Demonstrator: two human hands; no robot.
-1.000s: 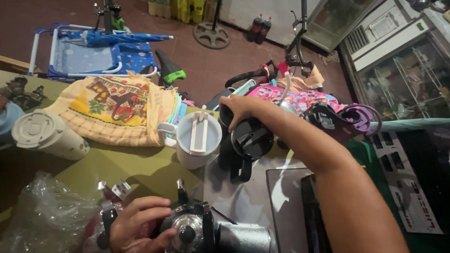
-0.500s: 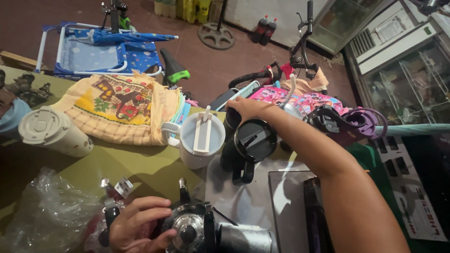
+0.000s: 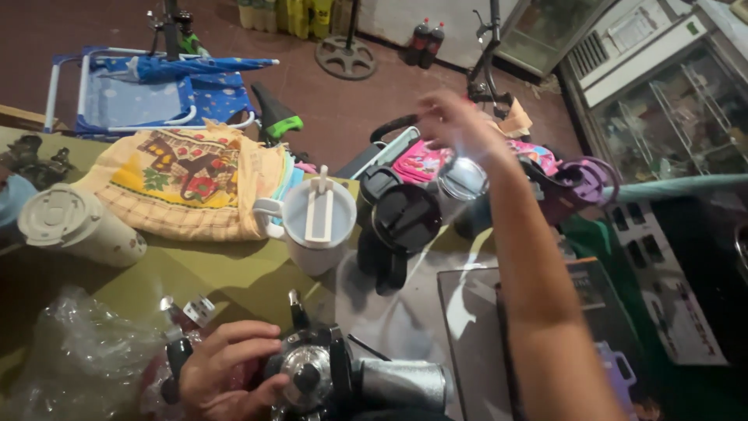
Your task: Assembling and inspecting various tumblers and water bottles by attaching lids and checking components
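Silver metal tumbler with a black geared lid (image 3: 343, 382) lies on its side near the white handled mug (image 3: 315, 226), its lid end clasped by the left hand (image 3: 226, 378); beyond the mug, the right hand (image 3: 456, 121) hovers blurred, fingers loosely spread, holding nothing.

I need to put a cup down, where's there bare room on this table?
The best bare patch is the green tabletop between the lying cream tumbler, the white mug and the plastic bag. A smaller pale patch lies below the black mug. The far edge near the right hand is crowded, as is the area around the left hand.
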